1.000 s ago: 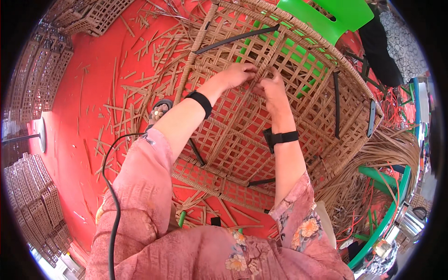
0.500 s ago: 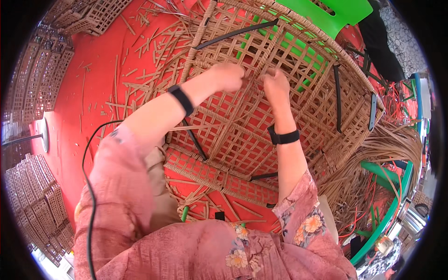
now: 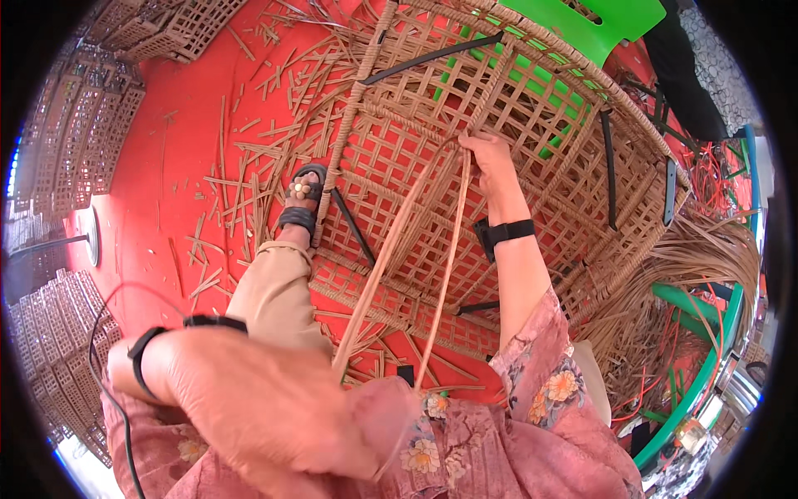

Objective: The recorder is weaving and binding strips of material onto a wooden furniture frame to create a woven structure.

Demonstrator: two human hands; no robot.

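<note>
A large panel of openwork brown weaving [image 3: 399,158] on a wrapped frame lies tilted before me. At its middle rib my right hand [image 3: 489,154] is closed in a pinch where brown fibre strands [image 3: 384,254] meet the weave. The strands stretch taut from there down toward my left hand [image 3: 274,407], low in the view. That hand is closed on them, though motion blurs its fingers. Dark strips [image 3: 432,58] cross the panel's corners.
Cut fibre pieces [image 3: 208,249] litter the red floor [image 3: 158,208]. Stacked woven baskets [image 3: 75,141] stand at left. A green plastic chair [image 3: 573,29] is behind the panel, and a heap of loose fibre [image 3: 690,258] lies at right. My sandalled foot [image 3: 303,191] rests beside the panel.
My left hand has swept from the panel's middle down toward my lap, drawing the strands out long. My right hand stays at the rib. My foot has come into view.
</note>
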